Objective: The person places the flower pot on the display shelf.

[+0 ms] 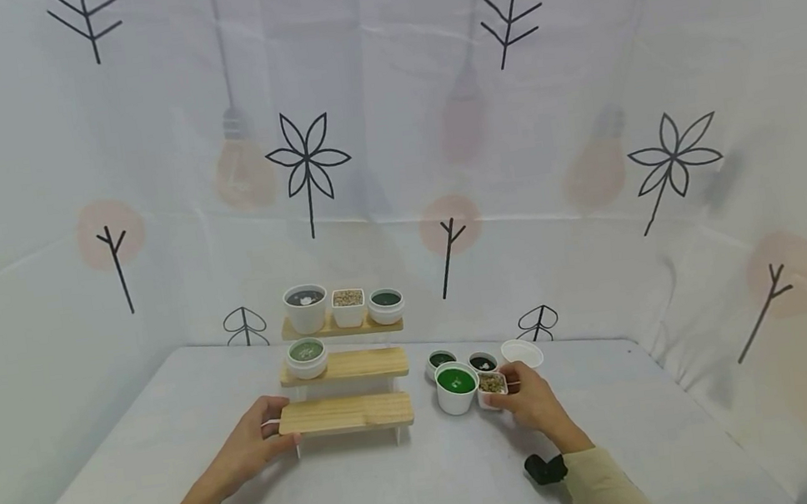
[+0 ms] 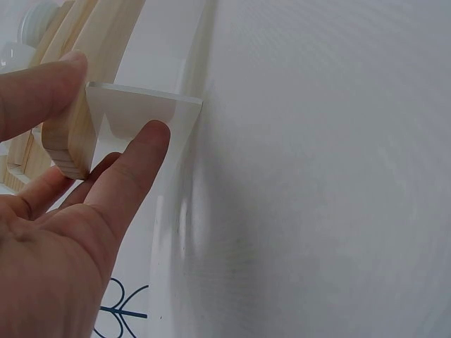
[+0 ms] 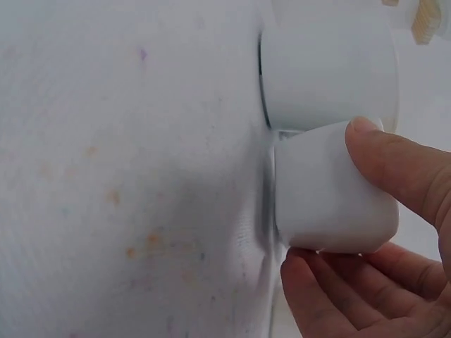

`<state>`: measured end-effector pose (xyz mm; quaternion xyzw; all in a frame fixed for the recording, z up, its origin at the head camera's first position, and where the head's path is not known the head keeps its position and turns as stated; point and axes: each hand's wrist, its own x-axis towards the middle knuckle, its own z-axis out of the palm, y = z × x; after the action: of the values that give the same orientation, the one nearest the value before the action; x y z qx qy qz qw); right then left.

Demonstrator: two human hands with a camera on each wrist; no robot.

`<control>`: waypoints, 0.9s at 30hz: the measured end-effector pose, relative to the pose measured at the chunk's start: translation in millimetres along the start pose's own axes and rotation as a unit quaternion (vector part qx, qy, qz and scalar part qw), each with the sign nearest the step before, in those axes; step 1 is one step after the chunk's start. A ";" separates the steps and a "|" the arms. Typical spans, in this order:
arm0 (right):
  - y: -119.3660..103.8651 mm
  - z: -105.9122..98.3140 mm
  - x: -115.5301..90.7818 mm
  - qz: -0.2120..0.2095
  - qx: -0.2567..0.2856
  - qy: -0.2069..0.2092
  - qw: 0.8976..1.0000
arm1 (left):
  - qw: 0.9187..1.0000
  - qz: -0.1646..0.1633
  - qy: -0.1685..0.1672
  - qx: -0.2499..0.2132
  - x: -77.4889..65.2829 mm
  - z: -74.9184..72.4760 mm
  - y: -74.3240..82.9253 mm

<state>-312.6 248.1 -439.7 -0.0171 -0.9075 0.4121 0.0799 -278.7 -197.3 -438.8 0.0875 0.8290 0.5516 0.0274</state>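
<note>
My left hand [image 1: 248, 437] grips the left end of a three-step wooden stand [image 1: 348, 413] at its lowest board. In the left wrist view, digits lie on both sides of the board end [image 2: 74, 141], and one fingertip is at the white leg [image 2: 141, 109]. With thumb and fingers on opposite sides, my right hand [image 1: 535, 400] holds a small square white pot [image 3: 335, 190] with a grainy tan-green top. It stands close beside a larger round white pot with a bright green top [image 1: 455, 380].
Behind these are a dark-green-topped pot [image 1: 441, 358], a black-topped pot [image 1: 482, 362] and a white dish [image 1: 522, 352]. The top board bears a grey-topped pot [image 1: 306, 310], a square grainy pot [image 1: 348, 307] and a green-topped pot [image 1: 386, 307]. A pale green-topped pot [image 1: 306, 358] occupies the middle board.
</note>
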 end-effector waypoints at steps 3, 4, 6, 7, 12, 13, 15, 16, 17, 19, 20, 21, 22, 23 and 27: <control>-1.7 -2.1 -0.6 0.000 0.000 0.005 1.000 | 1.000 0.004 -0.002 -0.005 -0.7 -0.1 -0.3; -2.1 -2.7 -0.9 -0.002 0.000 0.005 1.000 | 1.000 0.004 -0.002 -0.008 -0.7 -0.1 -0.4; -3.5 -3.6 -1.3 -0.003 0.001 0.005 1.000 | 1.000 0.004 -0.003 -0.011 -0.5 -0.2 -0.7; -4.4 -4.2 -1.9 -0.006 0.000 0.005 1.000 | 1.000 0.005 -0.003 -0.011 -0.4 -0.2 -1.0; -11.0 -7.5 -3.7 -0.017 0.003 0.009 1.000 | 1.000 0.004 -0.002 -0.005 -0.1 -0.1 -1.5; -12.4 -8.2 -3.9 -0.016 0.003 0.010 1.000 | 1.000 0.004 -0.002 -0.004 -0.2 -0.2 -1.3; -14.6 -9.6 -3.6 -0.017 0.001 0.013 1.000 | 1.000 0.004 -0.001 -0.005 -0.5 -0.4 -0.7; -15.5 -10.4 -3.5 -0.015 0.002 0.014 1.000 | 1.000 0.005 -0.001 -0.006 -0.6 -0.5 -0.3; -16.3 -11.2 -3.4 -0.016 0.002 0.015 1.000 | 1.000 0.005 -0.001 -0.007 -0.7 -0.7 -0.1; -17.8 -12.9 -3.6 -0.016 0.002 0.017 1.000 | 1.000 0.006 -0.002 -0.007 -0.9 -1.0 0.0; -18.7 -13.8 -4.0 -0.017 0.004 0.018 1.000 | 1.000 0.005 -0.002 -0.008 -0.9 -1.1 0.1; -19.3 -14.6 -4.2 -0.018 0.007 0.018 1.000 | 1.000 0.005 -0.002 -0.009 -0.7 -1.1 -0.1; -20.1 -15.3 -4.6 -0.018 0.008 0.018 1.000 | 1.000 0.004 -0.001 -0.008 -0.5 -1.1 -0.3; -21.1 -15.9 -5.1 -0.019 0.010 0.019 1.000 | 1.000 0.003 -0.002 -0.007 -0.2 -1.1 -0.6; -25.9 -17.7 -6.5 -0.029 0.021 0.022 0.999 | 1.000 -0.004 0.001 -0.005 1.2 -0.8 -1.0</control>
<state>-302.5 243.6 -409.6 0.0017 -0.8969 0.4279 0.1117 -280.1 -198.2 -439.4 0.0837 0.8265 0.5559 0.0292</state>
